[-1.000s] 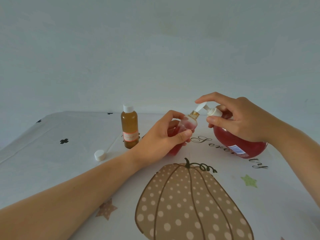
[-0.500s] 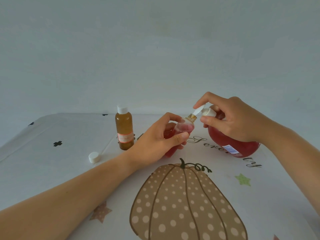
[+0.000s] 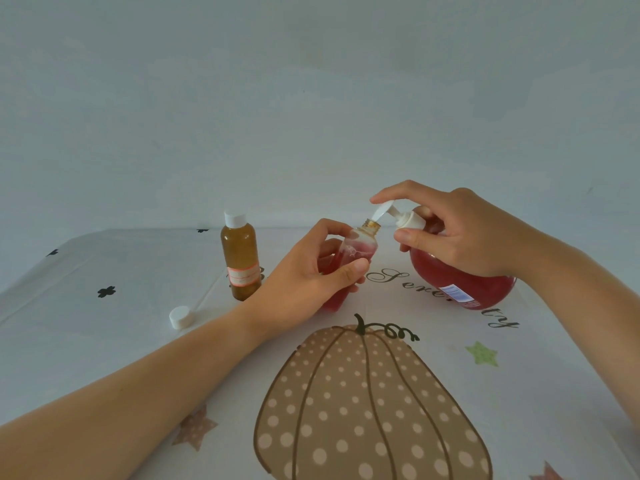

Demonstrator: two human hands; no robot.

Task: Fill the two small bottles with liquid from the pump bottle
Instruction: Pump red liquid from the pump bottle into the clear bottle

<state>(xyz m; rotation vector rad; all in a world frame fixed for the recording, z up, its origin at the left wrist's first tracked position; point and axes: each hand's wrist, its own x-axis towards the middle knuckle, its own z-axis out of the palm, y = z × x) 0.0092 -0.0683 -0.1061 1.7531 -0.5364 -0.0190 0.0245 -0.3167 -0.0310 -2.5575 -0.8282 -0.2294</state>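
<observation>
Bare left grip and bare right grip on uncovered forearms, nails short and plain

Likely home: pumpkin-print tablecloth, plain wall.

3 bottles — 1 loose cap

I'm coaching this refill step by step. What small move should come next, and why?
Probably a gentle press of the pump head with the right hand: its index finger lies on top, and the nozzle sits at the open neck of the small bottle, which the left hand holds tilted. Red liquid reaches near the shoulder, so a short stroke seems wise.
</observation>
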